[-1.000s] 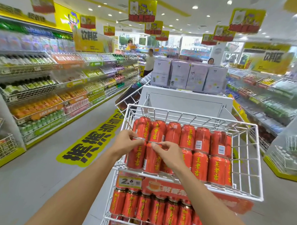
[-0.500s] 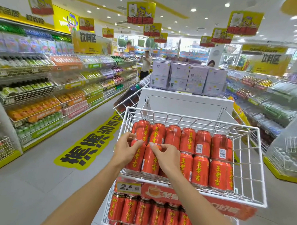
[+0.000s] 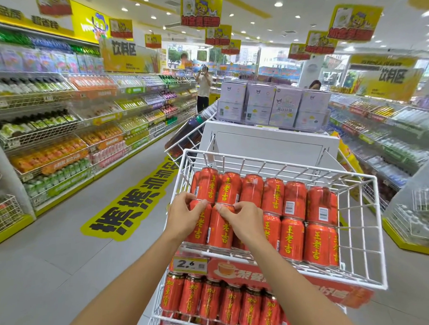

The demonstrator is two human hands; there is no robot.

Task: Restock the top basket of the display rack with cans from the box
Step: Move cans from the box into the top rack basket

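Observation:
A white wire top basket [image 3: 362, 242] of the display rack holds two stacked rows of red cans with yellow characters [image 3: 292, 224]. At its front left, my left hand [image 3: 184, 217] grips the top rim of the leftmost front can [image 3: 200, 229]. Beside it, my right hand [image 3: 244, 221] curls its fingers over the top of the neighbouring can [image 3: 221, 230]. Both cans stand upright on the basket floor. The box is not in view.
Below, a lower basket [image 3: 157, 317] holds more red cans behind a 2.6 price tag [image 3: 190, 265]. Drink shelves [image 3: 62, 136] line the left aisle, more shelving [image 3: 381, 135] runs on the right. A white stand with purple cartons [image 3: 272, 106] rises behind; a person [image 3: 204, 88] stands far off.
Both hands have lowered their cans into the front left of the basket and now sit on the can tops. The view has shifted slightly.

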